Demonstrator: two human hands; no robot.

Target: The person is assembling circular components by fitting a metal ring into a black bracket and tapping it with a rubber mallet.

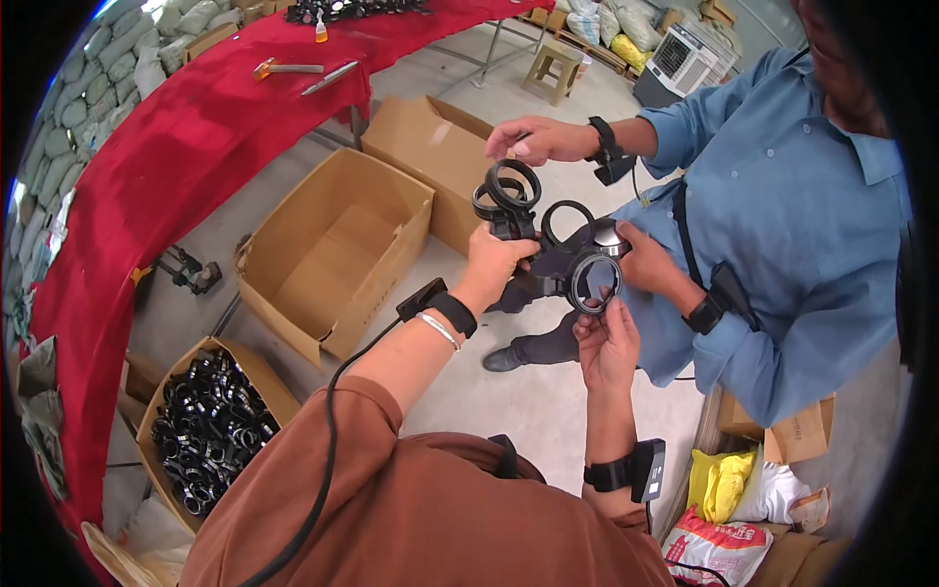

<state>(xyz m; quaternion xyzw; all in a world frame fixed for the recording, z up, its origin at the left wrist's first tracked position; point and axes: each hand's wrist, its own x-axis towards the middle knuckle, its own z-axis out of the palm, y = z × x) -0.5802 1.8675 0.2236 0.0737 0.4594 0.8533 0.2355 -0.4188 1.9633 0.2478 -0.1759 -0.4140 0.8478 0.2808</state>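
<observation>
My left hand (497, 261) is closed around a bunch of black plastic pieces with round rings (508, 192), which stick up above my fingers. Near it, another open black ring (567, 224) stands upright. With my right hand (608, 347) I pinch the lower rim of a black ring with a clear, lens-like middle (596, 283). The co-worker's nearer hand (650, 259) holds a silver domed round piece (608, 237) right beside that ring. The co-worker's other hand (533, 141) hovers just above the rings in my left hand. How the black pieces join is partly hidden by fingers.
A large open cardboard box (328, 245) stands on the floor left of my hands, with another carton (421, 147) behind it. A box full of black ring pieces (210, 426) is at lower left. A red-covered table (196, 147) holds a hammer (289, 68). Bags (719, 484) lie lower right.
</observation>
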